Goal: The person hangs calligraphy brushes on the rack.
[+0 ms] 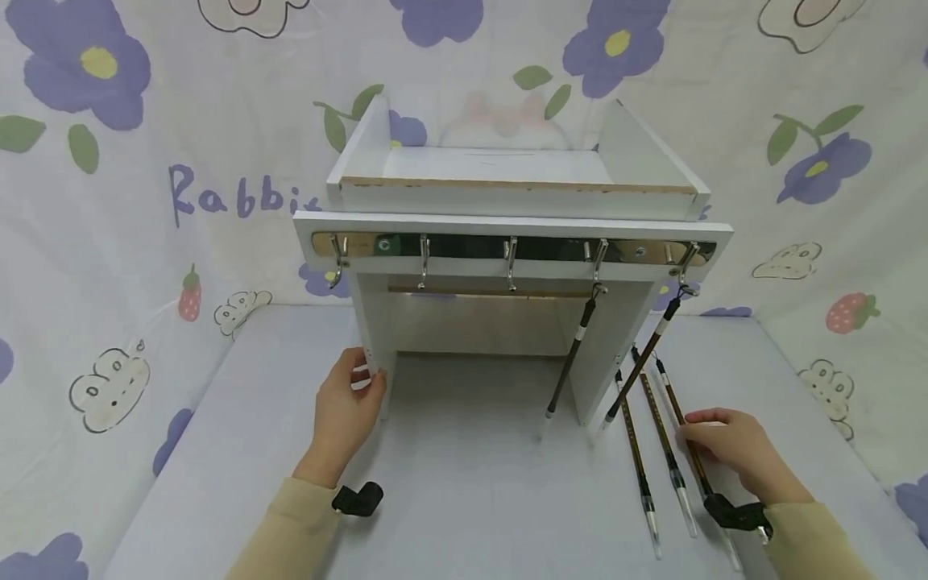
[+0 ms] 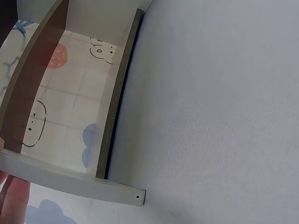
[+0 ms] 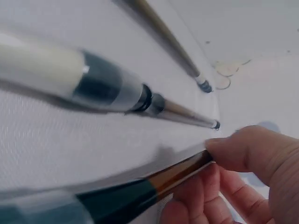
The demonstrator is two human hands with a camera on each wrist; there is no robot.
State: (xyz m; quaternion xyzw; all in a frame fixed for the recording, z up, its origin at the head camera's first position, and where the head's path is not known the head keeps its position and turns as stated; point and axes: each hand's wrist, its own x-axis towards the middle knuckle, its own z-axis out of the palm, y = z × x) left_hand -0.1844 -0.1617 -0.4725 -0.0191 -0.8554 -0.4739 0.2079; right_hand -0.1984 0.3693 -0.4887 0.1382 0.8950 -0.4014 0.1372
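A white shelf (image 1: 464,221) with a row of metal hooks (image 1: 511,262) on its front rail stands on the table. My left hand (image 1: 346,411) grips the front edge of its left side panel (image 2: 88,188), fingers on one face and thumb on the other. At the right, my right hand (image 1: 739,451) pinches the handle of a calligraphy brush (image 3: 180,177) between thumb and fingers; the brush's capped tip points toward the front. Two more calligraphy brushes, one nearer the shelf (image 1: 634,451) and one in the middle (image 1: 661,435), lie beside it.
From the two rightmost hooks hang a dark calligraphy brush (image 1: 574,354) and another one (image 1: 644,362), both slanting down to the left. An open-topped tray section (image 1: 500,165) forms the shelf's top. Patterned cloth (image 1: 145,266) lines the back and sides of the table.
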